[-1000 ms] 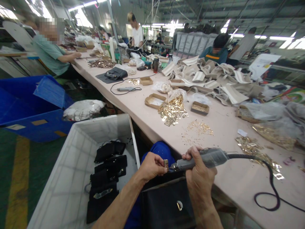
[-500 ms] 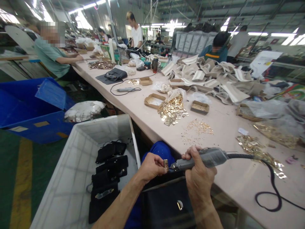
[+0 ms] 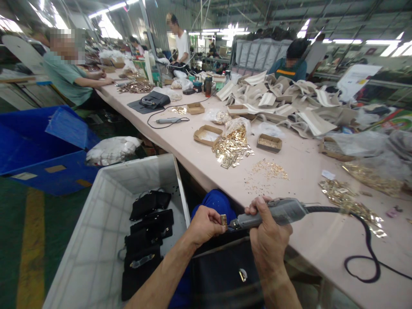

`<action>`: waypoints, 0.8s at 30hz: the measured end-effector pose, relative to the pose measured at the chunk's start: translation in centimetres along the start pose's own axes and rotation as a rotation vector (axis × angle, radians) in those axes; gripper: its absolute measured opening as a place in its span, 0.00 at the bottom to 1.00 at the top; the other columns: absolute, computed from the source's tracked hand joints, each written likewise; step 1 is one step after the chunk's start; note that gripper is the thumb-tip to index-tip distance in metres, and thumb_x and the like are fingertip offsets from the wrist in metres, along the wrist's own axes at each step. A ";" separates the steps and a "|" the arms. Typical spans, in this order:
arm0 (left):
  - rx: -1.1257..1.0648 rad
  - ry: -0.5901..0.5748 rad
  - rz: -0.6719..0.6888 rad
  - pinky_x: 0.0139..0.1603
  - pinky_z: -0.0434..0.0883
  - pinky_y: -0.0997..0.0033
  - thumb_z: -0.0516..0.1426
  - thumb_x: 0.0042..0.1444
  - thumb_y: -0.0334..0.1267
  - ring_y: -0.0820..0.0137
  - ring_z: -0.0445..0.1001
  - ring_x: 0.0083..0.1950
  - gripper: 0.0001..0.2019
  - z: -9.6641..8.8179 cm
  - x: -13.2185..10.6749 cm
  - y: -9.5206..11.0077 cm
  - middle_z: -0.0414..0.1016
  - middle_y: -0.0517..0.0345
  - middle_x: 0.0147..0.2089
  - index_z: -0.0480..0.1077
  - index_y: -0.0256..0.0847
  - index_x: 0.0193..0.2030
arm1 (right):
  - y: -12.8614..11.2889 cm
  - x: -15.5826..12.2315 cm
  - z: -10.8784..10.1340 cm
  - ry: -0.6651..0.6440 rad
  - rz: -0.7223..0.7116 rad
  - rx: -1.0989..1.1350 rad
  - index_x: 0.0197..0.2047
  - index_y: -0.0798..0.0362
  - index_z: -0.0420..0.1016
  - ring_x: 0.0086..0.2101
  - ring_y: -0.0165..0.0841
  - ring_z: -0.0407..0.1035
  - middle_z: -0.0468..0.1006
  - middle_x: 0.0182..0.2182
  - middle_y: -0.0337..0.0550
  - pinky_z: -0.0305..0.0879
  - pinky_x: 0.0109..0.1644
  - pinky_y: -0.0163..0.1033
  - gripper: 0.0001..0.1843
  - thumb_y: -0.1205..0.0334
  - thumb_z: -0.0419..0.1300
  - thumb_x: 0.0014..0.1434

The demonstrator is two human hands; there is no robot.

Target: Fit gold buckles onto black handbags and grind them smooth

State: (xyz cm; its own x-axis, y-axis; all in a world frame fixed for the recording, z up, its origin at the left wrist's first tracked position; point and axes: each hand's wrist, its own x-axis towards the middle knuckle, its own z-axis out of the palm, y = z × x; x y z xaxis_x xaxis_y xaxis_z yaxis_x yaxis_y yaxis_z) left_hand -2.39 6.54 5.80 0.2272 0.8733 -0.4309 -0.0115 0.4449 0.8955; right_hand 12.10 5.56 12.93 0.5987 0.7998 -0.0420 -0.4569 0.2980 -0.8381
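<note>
My right hand (image 3: 268, 227) is wrapped round a grey electric screwdriver (image 3: 285, 212), whose black cord runs off to the right. Its tip points left and meets, or nearly meets, a small gold metal plate (image 3: 223, 220). Thumb and fingers of my left hand (image 3: 206, 225) pinch that plate at the tip; whether a screw sits between them is too small to make out. Below both hands lies a black bag (image 3: 222, 274) with a gold-rimmed fitting (image 3: 243, 275) on its face.
At my left a white bin (image 3: 93, 240) holds several black bags (image 3: 143, 240). On the table (image 3: 199, 163) lie gold plates (image 3: 231, 150), tiny gold pieces (image 3: 270, 169), cardboard trays (image 3: 207, 134), another screwdriver (image 3: 169, 120) and beige pieces (image 3: 277, 94). Blue bins (image 3: 48, 146) and other people (image 3: 66, 73) are beyond.
Both hands keep the same hold on the plate and the screwdriver. The view has shifted very slightly; nothing else has plainly moved.
</note>
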 end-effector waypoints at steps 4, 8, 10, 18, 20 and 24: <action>-0.005 0.005 -0.004 0.20 0.61 0.75 0.68 0.31 0.32 0.75 0.66 0.19 0.08 0.0 0.0 -0.1 0.73 0.61 0.17 0.76 0.36 0.22 | 0.0 0.0 -0.1 -0.004 -0.001 0.002 0.41 0.53 0.75 0.27 0.29 0.68 0.74 0.27 0.36 0.72 0.34 0.38 0.17 0.64 0.76 0.53; -0.012 0.001 -0.004 0.21 0.60 0.75 0.68 0.31 0.32 0.75 0.66 0.19 0.08 0.0 0.0 -0.1 0.74 0.60 0.18 0.76 0.35 0.23 | -0.1 0.0 -0.3 0.002 -0.004 0.002 0.41 0.53 0.75 0.27 0.29 0.68 0.74 0.27 0.36 0.72 0.34 0.38 0.16 0.64 0.75 0.53; -0.014 -0.007 -0.002 0.21 0.60 0.75 0.68 0.31 0.32 0.75 0.66 0.19 0.08 -0.1 -0.1 0.0 0.74 0.60 0.18 0.77 0.35 0.23 | -0.2 0.2 -0.4 0.001 0.002 0.009 0.41 0.52 0.74 0.26 0.29 0.68 0.74 0.27 0.36 0.71 0.34 0.38 0.16 0.65 0.75 0.53; -0.013 -0.065 0.038 0.26 0.65 0.75 0.69 0.33 0.33 0.73 0.71 0.24 0.10 -0.8 -0.8 -0.1 0.78 0.58 0.24 0.78 0.35 0.27 | 0.0 2.0 -1.6 0.080 0.139 0.061 0.41 0.53 0.72 0.27 0.28 0.67 0.73 0.29 0.35 0.72 0.31 0.36 0.22 0.65 0.78 0.47; 0.006 -0.078 0.077 0.28 0.66 0.75 0.70 0.35 0.33 0.73 0.73 0.26 0.11 -1.0 -1.1 -0.2 0.79 0.56 0.26 0.79 0.34 0.29 | 0.0 2.6 -1.9 0.104 0.238 0.090 0.40 0.53 0.71 0.27 0.27 0.66 0.73 0.29 0.35 0.71 0.30 0.34 0.24 0.66 0.79 0.43; 0.054 -0.102 0.118 0.27 0.65 0.76 0.69 0.39 0.34 0.74 0.71 0.25 0.11 -1.1 -1.6 -0.3 0.79 0.55 0.26 0.79 0.32 0.31 | 0.2 3.2 -2.3 0.126 0.385 0.138 0.39 0.54 0.71 0.27 0.26 0.65 0.73 0.29 0.35 0.69 0.27 0.31 0.28 0.69 0.80 0.38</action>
State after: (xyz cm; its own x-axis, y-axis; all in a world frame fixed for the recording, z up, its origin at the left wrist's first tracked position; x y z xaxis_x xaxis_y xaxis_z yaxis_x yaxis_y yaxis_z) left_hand -3.85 5.26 6.05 0.3254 0.8929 -0.3112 0.0077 0.3266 0.9451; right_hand 15.41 6.98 11.40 0.4388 0.7990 -0.4112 -0.7419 0.0639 -0.6675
